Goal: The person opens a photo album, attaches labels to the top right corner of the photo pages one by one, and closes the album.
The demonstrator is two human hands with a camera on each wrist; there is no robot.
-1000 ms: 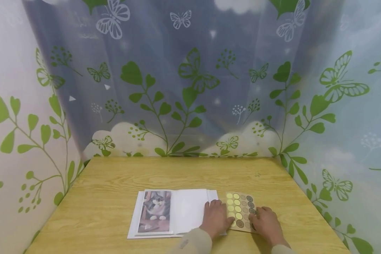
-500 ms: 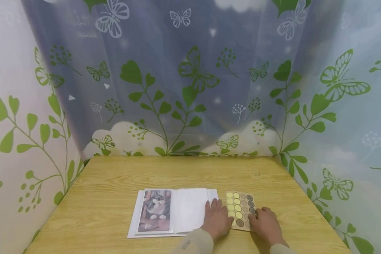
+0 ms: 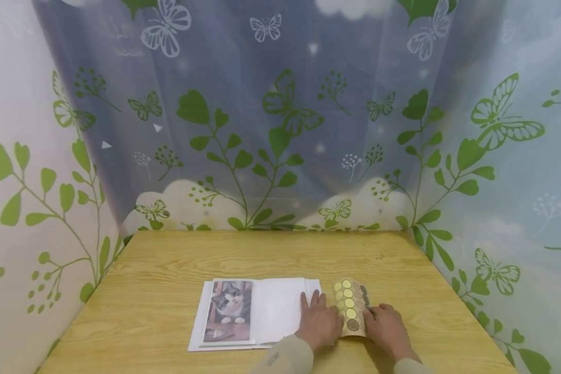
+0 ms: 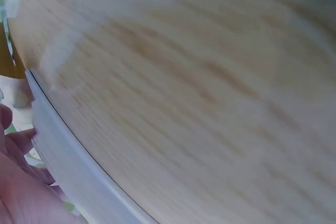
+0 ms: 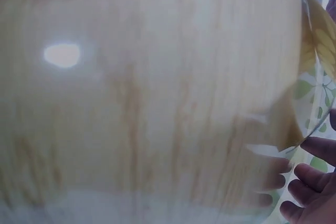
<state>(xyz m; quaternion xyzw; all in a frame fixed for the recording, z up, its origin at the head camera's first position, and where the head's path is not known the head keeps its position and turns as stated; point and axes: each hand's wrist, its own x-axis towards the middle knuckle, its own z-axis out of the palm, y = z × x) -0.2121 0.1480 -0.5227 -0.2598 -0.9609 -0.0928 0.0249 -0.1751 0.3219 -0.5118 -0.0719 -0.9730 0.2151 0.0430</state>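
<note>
A tan sheet of round stickers (image 3: 350, 304), with yellow, tan and dark circles, bows upward between my two hands in the head view. My left hand (image 3: 319, 323) lies over the right edge of an open white photo album (image 3: 278, 311), some fingers stretched on it. Its thumb and index finger meet at the sheet's left edge. On the opposite side my right hand (image 3: 387, 327) pinches the sheet's right edge. The left wrist view shows the album's side (image 4: 79, 156) beside my fingers; in the right wrist view part of the sheet (image 5: 320, 40) appears near my fingertips.
A cat photo (image 3: 229, 311) fills the album's left page, and its right page is plain white. Everything lies on a wood-grain table (image 3: 262, 254). Curtains (image 3: 280, 171) printed with leaves and butterflies enclose the table at the back and both sides.
The sticker sheet was flat on the table and is now bent upward and narrower. My right hand has shifted slightly left, and my left thumb has drawn in at the sheet's edge.
</note>
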